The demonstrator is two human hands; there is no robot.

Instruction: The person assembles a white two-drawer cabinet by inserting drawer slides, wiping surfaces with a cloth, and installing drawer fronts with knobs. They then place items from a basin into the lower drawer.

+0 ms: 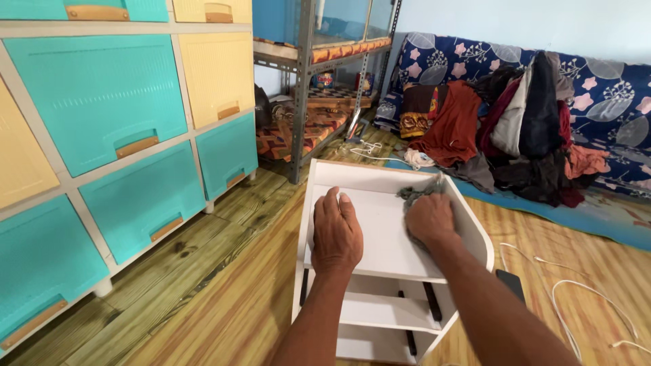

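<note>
A small white shelf unit stands on the wooden floor in front of me. My left hand lies flat, palm down, on the left part of its top shelf. My right hand presses a grey cloth against the right side of that shelf, fingers closed over the cloth, part of which sticks out beyond the hand. Lower shelves show below my forearms.
A teal and yellow drawer cabinet fills the left. A metal rack stands behind. A pile of clothes lies on a blue floral couch at the right. White cables and a dark phone lie on the floor.
</note>
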